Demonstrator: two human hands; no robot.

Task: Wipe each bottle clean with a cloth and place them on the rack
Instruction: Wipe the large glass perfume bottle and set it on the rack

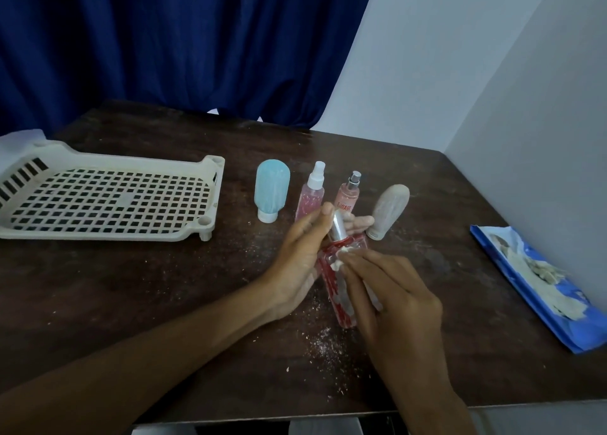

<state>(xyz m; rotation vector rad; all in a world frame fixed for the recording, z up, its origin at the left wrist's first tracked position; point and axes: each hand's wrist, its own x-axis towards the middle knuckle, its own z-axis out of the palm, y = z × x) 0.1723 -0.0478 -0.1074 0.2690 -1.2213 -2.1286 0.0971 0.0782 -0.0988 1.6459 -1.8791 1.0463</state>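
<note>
My left hand (pixel 300 258) gripped the bottle (pixel 333 291) mid-body, right hand (pixel 394 293) pinching the cloth (pixel 344 252); it seemed light, rigid, slippery.

Looks like a room in someone's home — a dark wooden desk (pixel 131 286), speckled with pale flecks, sits in a corner where two plain pale walls (pixel 427 56) meet on the right. At the far left, a deep blue curtain (pixel 164 40) hangs in folds down to the desk's back edge. And on top it's household stuff: small toiletry bottles (pixel 272 191) in a row mid-desk, a cream plastic rack (pixel 98 232) at the left, a blue packet (pixel 558 323) with whitish wipes showing by the right wall — everyday domestic things.
</note>
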